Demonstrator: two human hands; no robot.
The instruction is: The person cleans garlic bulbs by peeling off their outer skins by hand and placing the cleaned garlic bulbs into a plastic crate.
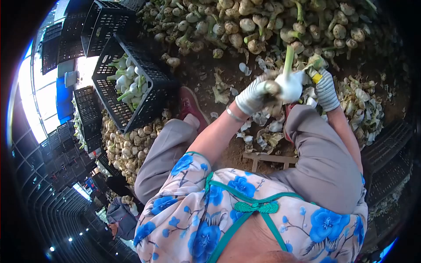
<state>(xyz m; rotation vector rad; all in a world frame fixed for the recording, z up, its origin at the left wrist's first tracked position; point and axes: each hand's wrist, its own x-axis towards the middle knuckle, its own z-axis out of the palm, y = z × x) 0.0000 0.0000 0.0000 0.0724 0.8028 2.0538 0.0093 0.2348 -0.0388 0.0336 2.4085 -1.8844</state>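
My left hand [256, 94], in a white striped glove, is closed around a white garlic bulb [290, 87]. Its cut green stem [288, 60] points up and away from me. Close on the right, my gloved right hand [326, 90] is closed on a strip of garlic husk [314, 64]. Something small and yellow [316, 78] shows at its fingers; I cannot tell whether it is a tool or tape. Loose garlic skins [267, 131] litter the ground under both hands.
A large heap of unpeeled garlic [245, 24] lies ahead. On the left, a black crate [147, 94] holds cleaned bulbs [130, 81], with more garlic [125, 147] beside it. A husk pile [362, 109] lies right. Another person [123, 215] is at lower left.
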